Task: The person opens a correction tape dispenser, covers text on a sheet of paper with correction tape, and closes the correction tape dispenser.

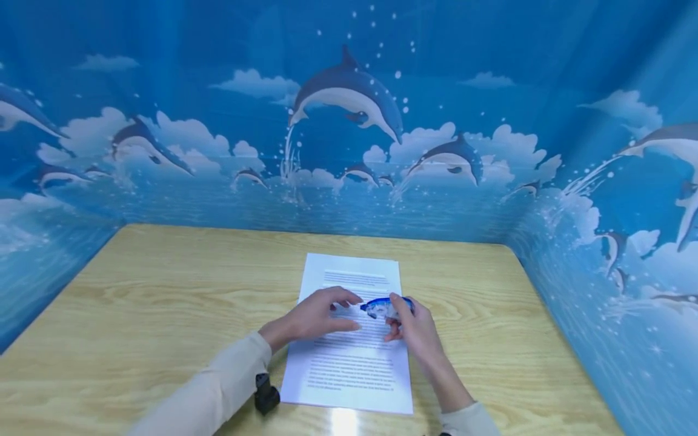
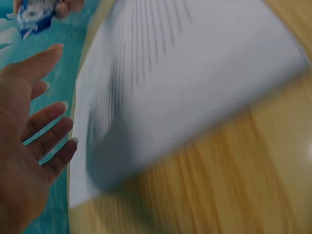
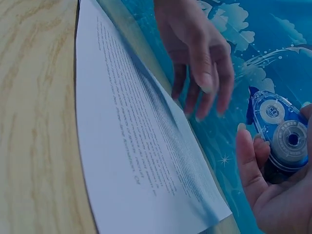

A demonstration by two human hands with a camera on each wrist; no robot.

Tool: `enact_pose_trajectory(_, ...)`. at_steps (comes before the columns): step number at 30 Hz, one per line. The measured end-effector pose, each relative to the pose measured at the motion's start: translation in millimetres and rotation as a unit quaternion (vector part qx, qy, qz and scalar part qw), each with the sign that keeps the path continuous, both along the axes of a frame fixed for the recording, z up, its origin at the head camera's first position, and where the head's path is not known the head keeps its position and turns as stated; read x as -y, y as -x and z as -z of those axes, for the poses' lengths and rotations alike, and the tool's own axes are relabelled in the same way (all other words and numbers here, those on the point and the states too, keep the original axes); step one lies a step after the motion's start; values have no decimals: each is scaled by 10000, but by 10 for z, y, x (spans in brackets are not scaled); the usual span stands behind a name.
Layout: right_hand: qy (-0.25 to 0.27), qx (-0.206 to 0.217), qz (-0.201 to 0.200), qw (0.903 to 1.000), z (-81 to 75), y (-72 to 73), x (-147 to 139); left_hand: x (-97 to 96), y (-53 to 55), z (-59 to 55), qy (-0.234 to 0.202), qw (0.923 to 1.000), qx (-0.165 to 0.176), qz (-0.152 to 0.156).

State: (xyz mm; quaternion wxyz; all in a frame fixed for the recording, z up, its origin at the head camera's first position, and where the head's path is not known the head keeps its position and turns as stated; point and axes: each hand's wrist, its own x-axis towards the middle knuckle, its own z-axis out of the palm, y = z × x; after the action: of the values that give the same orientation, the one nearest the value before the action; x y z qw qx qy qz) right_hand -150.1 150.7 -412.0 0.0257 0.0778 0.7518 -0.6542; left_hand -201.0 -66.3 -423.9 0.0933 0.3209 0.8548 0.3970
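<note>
The right hand (image 1: 412, 327) grips a blue correction tape dispenser (image 1: 385, 307) in curled fingers, held just above the middle of a printed sheet of paper (image 1: 349, 369). The left hand (image 1: 319, 315), fingers relaxed and spread, hovers over the paper just beside the dispenser. The paper lies on the wooden surface (image 1: 136, 303).

Beige long sleeves (image 1: 218, 387), black wrist-worn camera (image 1: 266, 393)

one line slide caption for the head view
Right hand holds a blue correction tape dispenser over a printed sheet; left hand hovers beside.
</note>
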Motion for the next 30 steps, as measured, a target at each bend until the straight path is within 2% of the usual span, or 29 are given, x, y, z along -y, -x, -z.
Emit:
enact_pose_trajectory(3, 79, -8, 103, 9999, 11, 8, -21, 227, 3, -8, 804, 9955, -502, -97)
enact_pose_trajectory(6, 163, -20, 178, 9997, 21, 11, -37, 438, -30, 7, 1576, 9827, -962, -127)
enact_pose_trajectory(8, 232, 7, 268, 9994, 32, 15, -45, 551, -69, 31, 1970, 9746, -1060, -62)
enact_pose_trajectory(11, 275, 89, 431, 9987, 48, 24, -52, 667, -136, 62, 2303, 9673, -1065, 22)
enact_pose_trajectory(18, 449, 236, 532, 9973, 74, 45, -50, 805, -245, 117, 2541, 9587, -1258, 202)
enact_pose_trajectory(22, 537, 275, 585, 9965, 79, 42, -49, 823, -278, 128, 2640, 9566, -1204, 257)
enact_pose_trajectory(30, 844, 409, 563, 9940, 90, 42, -37, 837, -316, 187, 2472, 9632, -977, 403)
